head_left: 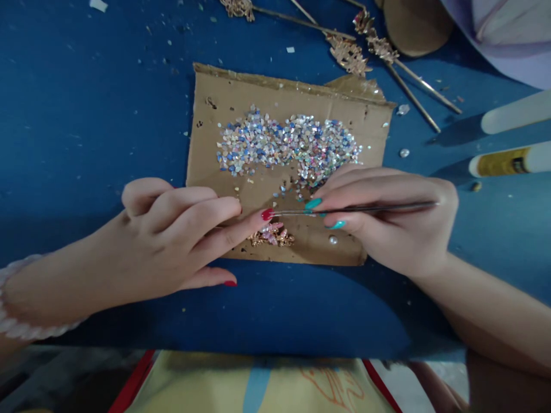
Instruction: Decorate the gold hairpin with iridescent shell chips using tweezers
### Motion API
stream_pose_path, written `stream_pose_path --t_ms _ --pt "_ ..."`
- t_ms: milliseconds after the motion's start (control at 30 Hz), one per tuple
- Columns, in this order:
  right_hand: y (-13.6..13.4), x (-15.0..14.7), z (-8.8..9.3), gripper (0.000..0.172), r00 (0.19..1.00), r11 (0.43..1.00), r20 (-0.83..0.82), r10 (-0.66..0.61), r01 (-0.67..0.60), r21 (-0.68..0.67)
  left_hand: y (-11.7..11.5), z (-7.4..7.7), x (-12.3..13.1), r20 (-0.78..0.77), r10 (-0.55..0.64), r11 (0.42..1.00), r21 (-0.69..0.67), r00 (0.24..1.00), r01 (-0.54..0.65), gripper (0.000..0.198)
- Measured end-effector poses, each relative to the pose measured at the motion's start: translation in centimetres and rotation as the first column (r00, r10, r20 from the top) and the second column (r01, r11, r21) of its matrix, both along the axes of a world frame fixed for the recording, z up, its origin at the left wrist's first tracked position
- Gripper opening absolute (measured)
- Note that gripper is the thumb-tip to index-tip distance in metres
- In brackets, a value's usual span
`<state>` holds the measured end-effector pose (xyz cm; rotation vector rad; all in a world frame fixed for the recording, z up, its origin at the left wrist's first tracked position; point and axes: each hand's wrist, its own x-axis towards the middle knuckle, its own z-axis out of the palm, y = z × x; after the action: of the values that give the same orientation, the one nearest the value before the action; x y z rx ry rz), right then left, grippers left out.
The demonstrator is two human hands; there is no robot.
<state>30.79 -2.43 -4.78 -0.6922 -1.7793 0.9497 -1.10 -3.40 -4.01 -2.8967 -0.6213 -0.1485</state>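
Observation:
My right hand (396,215) is closed around a pair of thin metal tweezers (370,208), held nearly level and pointing left. Their tips meet the red-nailed index fingertip of my left hand (167,246). That index finger is stretched out, the thumb is apart from it, and the other fingers are loosely bent. Just below the tips lies a gold-coloured hair ornament (274,235) with pink pieces, partly covered by my left index finger. Whether a tiny piece sits between the tweezer tips is too small to tell. A cardboard sheet (206,155) lies underneath.
Small shiny chips (288,143) in blue, white and pink are heaped on the cardboard. A pearl bead (333,240) lies near my right thumb. Gold hair sticks (348,54) rest at the back. Two glue-like tubes, one with a gold label (503,162), lie on the right.

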Motion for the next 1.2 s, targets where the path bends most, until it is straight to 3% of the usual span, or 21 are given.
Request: stream_pose_path --t_ms 300,700,1200 --pt "-0.21 -0.16 0.28 0.007 1.000 0.999 -0.010 -0.026 0.026 -0.035 -0.09 0.05 0.03 0.017 0.003 1.000 -0.007 1.000 -0.003 0.087" --pt "-0.23 -0.27 0.52 0.016 1.000 0.999 -0.011 -0.011 0.011 -0.032 0.09 0.08 0.20 0.016 -0.003 1.000 -0.001 1.000 0.003 0.085" --pt "-0.21 0.02 0.49 0.009 0.999 1.000 0.035 -0.017 0.017 0.011 0.05 0.00 -0.29 0.032 -0.013 0.999 -0.038 0.999 0.014 0.086"
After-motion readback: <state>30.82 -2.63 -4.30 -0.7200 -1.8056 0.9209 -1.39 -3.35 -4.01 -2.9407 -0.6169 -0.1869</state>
